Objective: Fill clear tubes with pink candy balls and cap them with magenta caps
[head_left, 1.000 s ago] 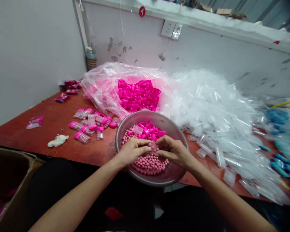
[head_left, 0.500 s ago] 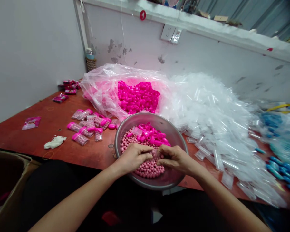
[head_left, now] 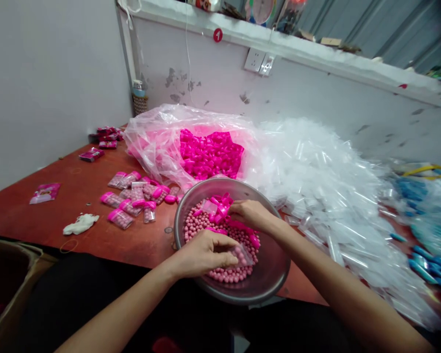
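Note:
My left hand (head_left: 209, 252) is closed on a small clear plastic container (head_left: 244, 256) with pink beads inside, tilted low over the metal bowl (head_left: 259, 294). Loose pink beads (head_left: 226, 275) lie in the bowl beneath it. Bright pink caps (head_left: 220, 206) are heaped on the beads toward the far side. Among those caps my right hand (head_left: 252, 214) reaches down with bent fingers. Its fingertips are partly hidden, so whether one cap is pinched there I cannot tell. Another clear container (head_left: 208, 207) rests on the beads beside the caps.
Filled, capped containers (head_left: 121, 218) lie left of the bowl near a white crumpled piece (head_left: 81, 224). Behind the bowl sits a plastic bag (head_left: 150, 132) of pink caps. A large heap of clear containers (head_left: 316, 171) spreads rightward. An open cardboard box (head_left: 33, 267) stands at lower left.
My right hand has left the container and moved up and away to the pink caps. The left hand keeps the container, now tilted to the right. The camera view has shifted slightly.

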{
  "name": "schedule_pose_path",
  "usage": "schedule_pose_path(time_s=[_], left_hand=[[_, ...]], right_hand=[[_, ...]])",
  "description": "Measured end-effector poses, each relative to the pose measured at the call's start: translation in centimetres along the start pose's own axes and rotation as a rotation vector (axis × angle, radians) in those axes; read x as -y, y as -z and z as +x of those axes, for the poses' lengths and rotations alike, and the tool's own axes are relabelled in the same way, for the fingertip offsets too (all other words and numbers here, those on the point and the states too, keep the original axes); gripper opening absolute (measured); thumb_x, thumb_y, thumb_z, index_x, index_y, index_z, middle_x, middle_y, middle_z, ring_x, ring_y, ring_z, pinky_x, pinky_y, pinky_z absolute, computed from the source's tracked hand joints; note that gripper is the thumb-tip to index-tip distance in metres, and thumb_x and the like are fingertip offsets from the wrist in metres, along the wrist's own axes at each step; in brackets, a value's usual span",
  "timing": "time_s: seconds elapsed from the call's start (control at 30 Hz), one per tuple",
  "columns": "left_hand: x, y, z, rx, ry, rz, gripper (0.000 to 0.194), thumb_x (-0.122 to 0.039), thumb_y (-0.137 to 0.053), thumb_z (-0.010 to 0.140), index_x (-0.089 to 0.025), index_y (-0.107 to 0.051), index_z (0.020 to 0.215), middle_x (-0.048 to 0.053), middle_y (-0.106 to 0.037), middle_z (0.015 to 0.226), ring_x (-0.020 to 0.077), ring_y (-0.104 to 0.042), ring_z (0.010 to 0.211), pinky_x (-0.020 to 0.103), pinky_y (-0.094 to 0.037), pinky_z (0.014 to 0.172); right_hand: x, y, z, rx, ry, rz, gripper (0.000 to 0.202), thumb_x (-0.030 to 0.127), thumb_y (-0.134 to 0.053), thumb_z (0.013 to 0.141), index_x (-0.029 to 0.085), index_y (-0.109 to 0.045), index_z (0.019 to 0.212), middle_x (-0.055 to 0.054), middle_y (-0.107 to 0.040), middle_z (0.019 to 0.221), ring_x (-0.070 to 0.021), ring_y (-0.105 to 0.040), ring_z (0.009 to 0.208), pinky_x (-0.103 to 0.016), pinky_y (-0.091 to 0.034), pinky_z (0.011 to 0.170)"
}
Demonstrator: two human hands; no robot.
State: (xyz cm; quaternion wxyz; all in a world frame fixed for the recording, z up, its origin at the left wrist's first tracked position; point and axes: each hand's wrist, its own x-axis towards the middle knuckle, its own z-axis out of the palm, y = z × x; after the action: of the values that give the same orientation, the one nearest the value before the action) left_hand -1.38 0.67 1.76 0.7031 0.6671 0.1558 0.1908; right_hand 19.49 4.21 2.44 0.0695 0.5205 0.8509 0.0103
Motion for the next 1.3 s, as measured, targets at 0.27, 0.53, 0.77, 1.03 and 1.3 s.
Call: schedule_pose_path(time_s=[0.27, 0.53, 0.77, 1.03, 1.3], left_hand=[[-0.1, -0.3, 0.3, -0.113, -0.003, 0.047, 0.019, -0.022, -0.057, 0.077, -0.012, -0.069, 0.088, 0.005, -0.069, 0.084, 0.0159, -0.061, 0.078, 0.022, -0.045, 0.07], [0.8, -0.5, 0.6, -0.518, -0.059, -0.225, 0.024, -0.029, -0.062, 0.074, -0.013, -0.066, 0.093, 0.005, -0.067, 0.09, 0.0169, -0.06, 0.083, 0.028, -0.049, 0.076], [1.1, -0.1, 0.6, -0.587, -0.074, -0.059, 0.024, -0.03, -0.06, 0.075, -0.012, -0.066, 0.09, 0.006, -0.066, 0.085, 0.017, -0.059, 0.077, 0.026, -0.048, 0.067], [1.3, -0.6, 0.1, -0.619, -0.163, 0.308, 0.019, -0.025, -0.055, 0.08, -0.018, -0.07, 0.091, 0.003, -0.07, 0.089, 0.0174, -0.062, 0.084, 0.025, -0.047, 0.077], [1.0, -1.2, -0.5, -0.607, -0.247, 0.482, 0.021, -0.022, -0.056, 0.08, -0.018, -0.07, 0.095, 0.005, -0.071, 0.092, 0.0167, -0.065, 0.083, 0.025, -0.048, 0.078]], right_hand=[[1.0, -3.2, 1.2, 0.053, 0.12, -0.184, 0.019, 0.012, -0.042, 0.087, 0.013, -0.06, 0.094, -0.012, -0.059, 0.097, -0.0214, -0.053, 0.091, -0.033, -0.044, 0.074], [0.8, -2.0, 1.0, -0.104, 0.074, -0.127, 0.014, 0.022, -0.046, 0.088, 0.017, -0.057, 0.093, -0.01, -0.057, 0.104, -0.0197, -0.053, 0.093, -0.032, -0.043, 0.078], [2.2, 0.9, -2.5, -0.537, -0.106, 0.953, 0.021, 0.035, -0.044, 0.089, 0.017, -0.051, 0.096, -0.002, -0.058, 0.08, -0.0127, -0.055, 0.07, -0.023, -0.044, 0.064], [6.0, 1.4, -5.5, -0.574, -0.049, 0.759, 0.01, 0.026, -0.049, 0.086, 0.019, -0.055, 0.089, -0.002, -0.062, 0.079, -0.0135, -0.056, 0.07, -0.023, -0.043, 0.065], [6.5, -0.8, -6.5, -0.573, 0.056, 0.569, 0.012, 0.024, -0.044, 0.089, 0.018, -0.049, 0.08, -0.002, -0.052, 0.07, -0.0128, -0.048, 0.062, -0.024, -0.039, 0.058]])
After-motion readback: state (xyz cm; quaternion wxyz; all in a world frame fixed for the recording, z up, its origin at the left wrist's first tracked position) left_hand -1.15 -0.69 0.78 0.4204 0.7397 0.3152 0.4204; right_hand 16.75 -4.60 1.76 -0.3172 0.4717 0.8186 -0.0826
